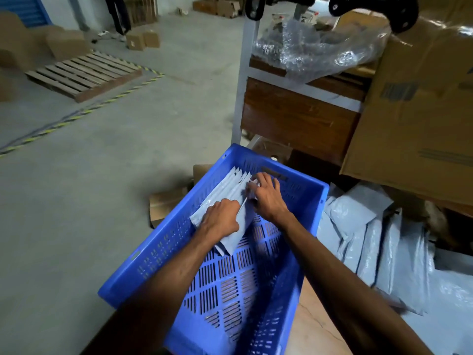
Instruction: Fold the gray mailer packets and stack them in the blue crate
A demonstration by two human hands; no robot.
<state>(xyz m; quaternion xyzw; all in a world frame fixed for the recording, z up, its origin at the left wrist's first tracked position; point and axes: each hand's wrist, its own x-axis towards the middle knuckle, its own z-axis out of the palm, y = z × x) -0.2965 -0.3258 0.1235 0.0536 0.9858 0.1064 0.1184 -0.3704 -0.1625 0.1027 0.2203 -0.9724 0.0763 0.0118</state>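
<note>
A blue slotted crate (163, 242) stands in front of me. Several folded gray mailer packets (227, 193) stand on edge in a row at its far left end. My left hand (222, 219) grips the near end of the row, fingers curled over the packets' top edges. My right hand (267, 196) lies over the far end of the row, its fingers bent down onto the packets. The near half of the crate floor shows bare slots.
A heap of unfolded gray mailers (378, 242) lies to the crate's right. Behind it are a large cardboard box (419, 108), a wooden shelf unit (299, 119) with bubble wrap (314, 44), and a wooden pallet (84, 73) on the concrete floor at left.
</note>
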